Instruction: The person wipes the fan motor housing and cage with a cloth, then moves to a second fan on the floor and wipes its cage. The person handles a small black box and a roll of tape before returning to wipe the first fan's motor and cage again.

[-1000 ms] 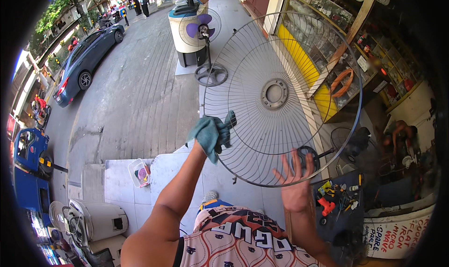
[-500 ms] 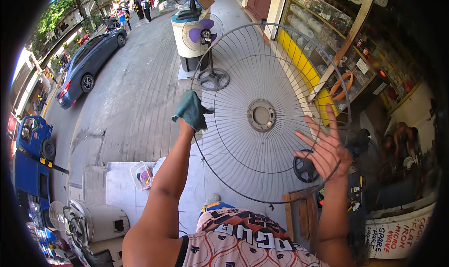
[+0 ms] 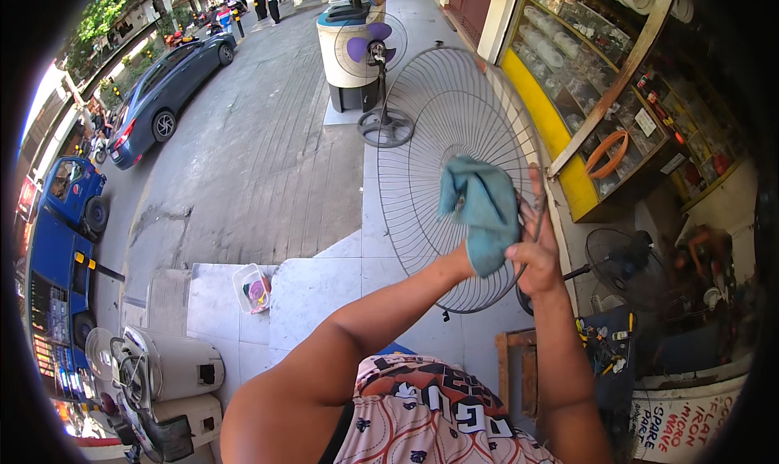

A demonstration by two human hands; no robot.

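In front of me stands a large round wire fan guard (image 3: 422, 139), tilted so that it looks like a narrow oval. My right hand (image 3: 537, 259) grips its right rim, thumb on the near side and fingers reaching behind the wires. A teal cloth (image 3: 484, 212) covers most of my left hand (image 3: 464, 259), which presses it against the wires near the right rim. The cloth hides the left fingers and the guard's hub.
Ahead, a stand fan (image 3: 376, 54) with purple blades is beside a white appliance (image 3: 334, 54). Glass display shelves (image 3: 560, 50) line the right side. A black fan (image 3: 621, 261) and scattered tools (image 3: 604, 342) are at right. A plastic tub (image 3: 253, 289) sits on the left tiles.
My left hand has carried the cloth from the guard's left rim across to its right part. The guard has turned to a steeper angle. My spread right hand has closed on the rim.
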